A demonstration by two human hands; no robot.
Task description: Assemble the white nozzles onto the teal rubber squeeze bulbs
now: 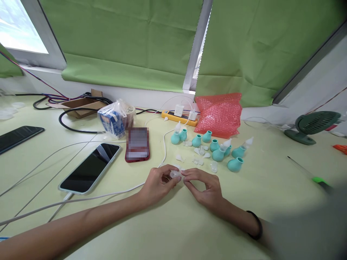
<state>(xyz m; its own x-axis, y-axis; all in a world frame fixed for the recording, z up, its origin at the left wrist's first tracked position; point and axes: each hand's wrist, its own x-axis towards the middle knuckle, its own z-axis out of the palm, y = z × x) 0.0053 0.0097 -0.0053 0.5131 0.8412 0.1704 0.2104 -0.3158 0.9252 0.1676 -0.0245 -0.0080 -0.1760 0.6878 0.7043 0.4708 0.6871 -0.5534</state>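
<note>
Between the thumb and fingers of my left hand [157, 184] is a small clear plastic piece [175, 174], round with a cup-like shape. My right hand [207, 186] is curled in a pinch, its fingertips meeting the right side of that piece; what they grip is too small to make out. Just beyond my hands lie several loose clear plastic parts [214, 167]. Behind them stand teal rubber bulbs, among them an open-necked bulb [235, 164] on its side. Some bulbs carry a clear pointed nozzle [225, 145].
A white cable [116, 195] runs beneath my left forearm. To the left lie a black-screened phone [90, 169], a red-cased phone [137, 144] and a bagged carton [114, 121]. A yellow power strip [179, 118], red bubble-wrap bag [218, 115], green fan [316, 122] and screwdriver [317, 179] are farther off.
</note>
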